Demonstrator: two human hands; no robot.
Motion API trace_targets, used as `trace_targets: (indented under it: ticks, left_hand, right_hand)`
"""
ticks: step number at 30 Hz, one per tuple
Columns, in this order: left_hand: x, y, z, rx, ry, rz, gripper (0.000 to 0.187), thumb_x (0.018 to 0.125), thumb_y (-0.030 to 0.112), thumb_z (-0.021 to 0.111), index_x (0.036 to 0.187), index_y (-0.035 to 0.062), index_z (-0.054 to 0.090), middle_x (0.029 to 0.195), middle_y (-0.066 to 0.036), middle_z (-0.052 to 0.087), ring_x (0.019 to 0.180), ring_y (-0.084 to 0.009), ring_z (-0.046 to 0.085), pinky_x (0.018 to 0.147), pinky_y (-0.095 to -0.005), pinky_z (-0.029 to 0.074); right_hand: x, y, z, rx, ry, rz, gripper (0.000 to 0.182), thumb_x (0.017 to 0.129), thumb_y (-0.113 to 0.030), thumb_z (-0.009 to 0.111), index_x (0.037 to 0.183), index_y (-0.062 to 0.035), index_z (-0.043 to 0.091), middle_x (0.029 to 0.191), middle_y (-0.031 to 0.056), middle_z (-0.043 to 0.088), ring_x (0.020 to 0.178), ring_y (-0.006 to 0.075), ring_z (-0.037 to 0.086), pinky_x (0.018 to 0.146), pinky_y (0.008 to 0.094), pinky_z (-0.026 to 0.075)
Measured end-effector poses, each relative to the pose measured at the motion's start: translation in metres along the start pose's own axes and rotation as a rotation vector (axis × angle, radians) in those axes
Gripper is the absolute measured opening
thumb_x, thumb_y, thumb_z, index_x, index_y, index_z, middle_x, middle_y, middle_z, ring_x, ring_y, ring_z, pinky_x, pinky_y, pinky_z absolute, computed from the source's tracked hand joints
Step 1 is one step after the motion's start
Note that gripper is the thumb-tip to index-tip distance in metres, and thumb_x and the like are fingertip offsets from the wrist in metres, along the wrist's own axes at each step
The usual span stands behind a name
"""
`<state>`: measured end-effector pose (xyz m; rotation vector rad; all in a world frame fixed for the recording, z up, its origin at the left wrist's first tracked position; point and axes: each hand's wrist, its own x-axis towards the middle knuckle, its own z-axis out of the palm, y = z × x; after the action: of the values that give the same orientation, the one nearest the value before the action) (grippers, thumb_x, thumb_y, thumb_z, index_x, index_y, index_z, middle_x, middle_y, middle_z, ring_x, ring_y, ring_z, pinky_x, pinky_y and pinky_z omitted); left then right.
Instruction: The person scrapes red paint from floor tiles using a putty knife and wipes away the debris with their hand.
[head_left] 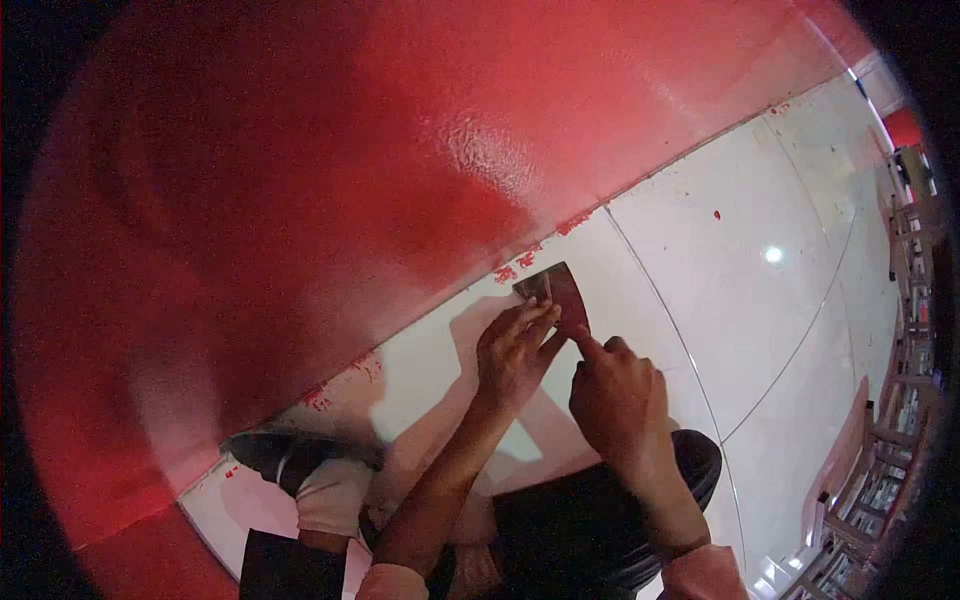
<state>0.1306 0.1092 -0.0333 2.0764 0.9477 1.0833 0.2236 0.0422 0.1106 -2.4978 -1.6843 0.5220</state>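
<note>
A scraper with a wide, dark flat blade (566, 297) rests low over the white tile floor, its broad edge facing the foot of the red wall. My right hand (620, 400) is closed round its handle, which the fingers hide, and the index finger points along towards the blade. From the left, my left hand (512, 352) presses its fingers onto the blade, with the thumb near the right index finger. Red paint flecks (518, 266) mark the tile just beyond the blade's edge.
The glossy red wall (330, 150) meets the floor (720, 270) along a diagonal line. More red flecks (345, 380) lie by the wall to the left, near my shoe (290, 455). Racks (905, 370) stand along the far right.
</note>
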Motion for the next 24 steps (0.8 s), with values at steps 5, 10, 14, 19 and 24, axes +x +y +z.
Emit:
trace_targets:
  ticks: [5,10,14,19,24]
  left_hand:
    - [0.003,-0.009,-0.009,-0.011,-0.03,0.082,0.036,0.067,0.001,0.077,0.102,0.0088,0.07,0.103,-0.006,0.068,0.103,-0.0242,0.062,0.09,-0.0355,0.049]
    - [0.012,-0.009,-0.008,0.187,-0.021,0.113,0.04,0.064,0.008,0.079,0.103,0.0088,0.068,0.102,-0.006,0.066,0.097,-0.0249,0.063,0.084,-0.036,0.051]
    - [0.014,-0.006,-0.007,0.158,-0.003,0.116,0.039,0.065,0.008,0.078,0.103,0.0063,0.068,0.101,-0.007,0.066,0.095,-0.0245,0.063,0.084,-0.0355,0.051]
    - [0.012,-0.003,-0.005,0.224,-0.048,0.12,0.042,0.065,0.003,0.077,0.105,0.0084,0.068,0.104,-0.009,0.066,0.096,-0.027,0.062,0.086,-0.0364,0.05]
    - [0.011,-0.001,-0.006,0.254,-0.01,0.138,0.04,0.068,0.009,0.077,0.107,0.0073,0.067,0.106,-0.01,0.065,0.097,-0.0287,0.061,0.085,-0.0381,0.05]
  right_hand:
    - [-0.008,0.001,0.007,0.055,-0.014,-0.013,0.028,0.081,-0.005,0.053,0.109,-0.002,0.053,0.078,0.0191,0.058,0.064,0.0356,0.065,0.056,0.0442,0.054]
    - [0.002,0.006,0.014,0.061,0.049,-0.03,0.03,0.081,-0.005,0.053,0.111,-0.0051,0.055,0.077,0.0191,0.059,0.064,0.0358,0.065,0.057,0.0444,0.054]
    - [0.006,0.014,0.023,0.127,0.05,-0.027,0.038,0.081,-0.006,0.052,0.118,-0.0099,0.055,0.081,0.0194,0.059,0.066,0.039,0.064,0.06,0.0475,0.054]
    - [-0.004,0.031,0.03,0.153,0.105,-0.075,0.022,0.081,-0.005,0.052,0.103,-0.0015,0.052,0.086,0.0218,0.058,0.064,0.0368,0.065,0.058,0.0447,0.054]
    - [0.001,0.035,0.033,0.152,0.087,-0.129,0.033,0.081,-0.004,0.052,0.114,-0.0022,0.052,0.093,0.0211,0.057,0.069,0.0387,0.065,0.062,0.0473,0.055]
